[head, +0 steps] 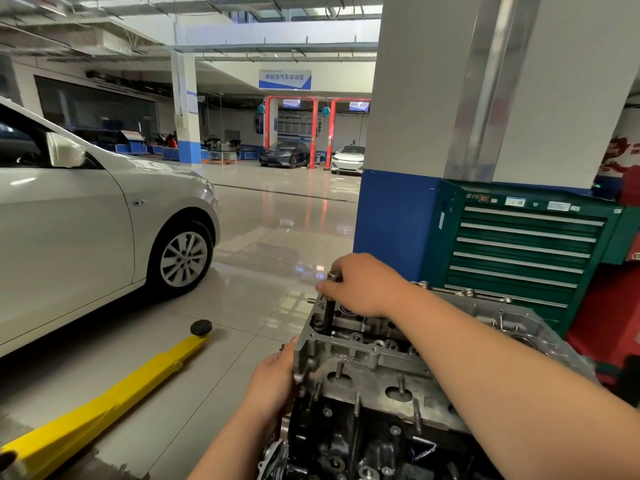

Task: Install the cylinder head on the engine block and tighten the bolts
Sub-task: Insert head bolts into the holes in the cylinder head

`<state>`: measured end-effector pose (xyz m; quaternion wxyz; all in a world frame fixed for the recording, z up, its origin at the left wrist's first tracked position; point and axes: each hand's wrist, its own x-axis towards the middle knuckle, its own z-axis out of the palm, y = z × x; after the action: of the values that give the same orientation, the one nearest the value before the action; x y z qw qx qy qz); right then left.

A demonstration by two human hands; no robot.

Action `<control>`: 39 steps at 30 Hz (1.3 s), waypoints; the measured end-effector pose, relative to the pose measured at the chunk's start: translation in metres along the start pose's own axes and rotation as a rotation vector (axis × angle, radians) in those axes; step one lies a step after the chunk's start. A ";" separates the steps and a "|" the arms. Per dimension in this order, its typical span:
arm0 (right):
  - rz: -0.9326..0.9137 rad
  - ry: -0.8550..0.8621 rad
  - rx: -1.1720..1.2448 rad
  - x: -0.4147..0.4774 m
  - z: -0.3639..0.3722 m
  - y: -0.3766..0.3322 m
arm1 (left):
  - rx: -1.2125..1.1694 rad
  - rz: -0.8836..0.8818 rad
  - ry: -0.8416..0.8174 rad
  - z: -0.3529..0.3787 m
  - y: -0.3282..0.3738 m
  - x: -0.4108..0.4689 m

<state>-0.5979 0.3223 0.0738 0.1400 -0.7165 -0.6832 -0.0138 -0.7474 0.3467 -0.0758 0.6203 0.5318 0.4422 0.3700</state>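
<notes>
The cylinder head (367, 362) sits on the black engine block (346, 441). At the head's far left corner, the right grip (360, 285) curls round an upright dark tool (329, 306). The left grip (273, 379) lies against the head's near left end. Its fingers are hidden, so whether it clasps the head cannot be told.

The silver cast-aluminium cylinder head (363, 358) is seated flat on top of the dark, grimy engine block (346, 441), edges pretty much lined up. Its open top is seen full of bolt holes and bores, and short studs (401, 384) are stuck out of its near side face. At the far-left corner a dark shaft (328, 308) is stood upright in a hole, gripped at the top by the right hand (360, 285); bolt or tool can't be told. The head's near-left end is held by the left hand (273, 379).
</notes>
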 end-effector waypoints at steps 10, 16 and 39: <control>-0.012 0.055 0.086 0.009 -0.004 -0.010 | 0.038 0.037 -0.013 -0.001 -0.001 0.000; -0.133 -0.137 -0.131 0.017 -0.030 -0.026 | -0.076 0.005 -0.034 0.001 -0.001 -0.003; -0.049 -0.275 -0.173 0.018 -0.037 -0.034 | -0.017 0.043 -0.033 -0.001 -0.004 -0.003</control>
<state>-0.6237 0.3329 0.1198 -0.0176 -0.7043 -0.7093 0.0222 -0.7491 0.3437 -0.0789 0.6239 0.5417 0.4174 0.3782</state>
